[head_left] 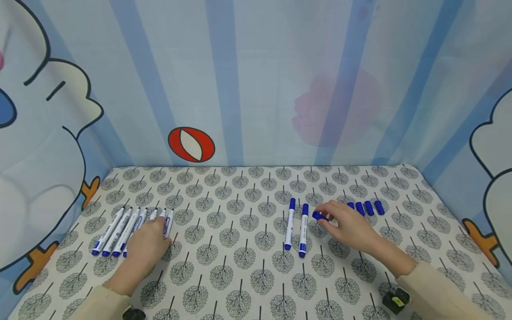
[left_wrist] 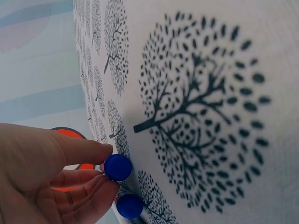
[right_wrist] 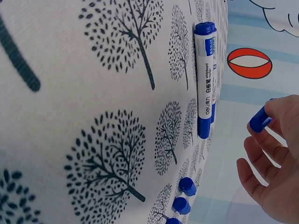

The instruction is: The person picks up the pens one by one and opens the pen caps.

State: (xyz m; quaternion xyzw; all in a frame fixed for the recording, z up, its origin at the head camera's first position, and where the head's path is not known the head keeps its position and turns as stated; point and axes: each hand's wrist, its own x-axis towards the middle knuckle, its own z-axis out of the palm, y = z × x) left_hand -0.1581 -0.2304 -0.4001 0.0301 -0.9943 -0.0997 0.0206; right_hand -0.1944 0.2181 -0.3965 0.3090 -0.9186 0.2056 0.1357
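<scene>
My left hand [head_left: 147, 240] is over the right end of a row of uncapped whiteboard markers [head_left: 114, 232] with blue ends and dark tips pointing away. In the left wrist view its thumb and fingers pinch one whiteboard marker near the blue end [left_wrist: 117, 167], and another marker's blue end [left_wrist: 129, 206] sits just below. My right hand [head_left: 350, 224] pinches a blue marker cap [right_wrist: 261, 119] between thumb and forefinger, raised off the table. To its left lie two capped whiteboard markers [head_left: 290, 224], side by side, with the printed one [right_wrist: 204, 79] nearer in the right wrist view.
Several loose blue caps [head_left: 369, 208] lie in a row just beyond and right of my right hand. The table is covered by a tree-patterned cloth [head_left: 228, 266]. A striped, cartoon-printed curtain [head_left: 264, 89] stands behind its far edge.
</scene>
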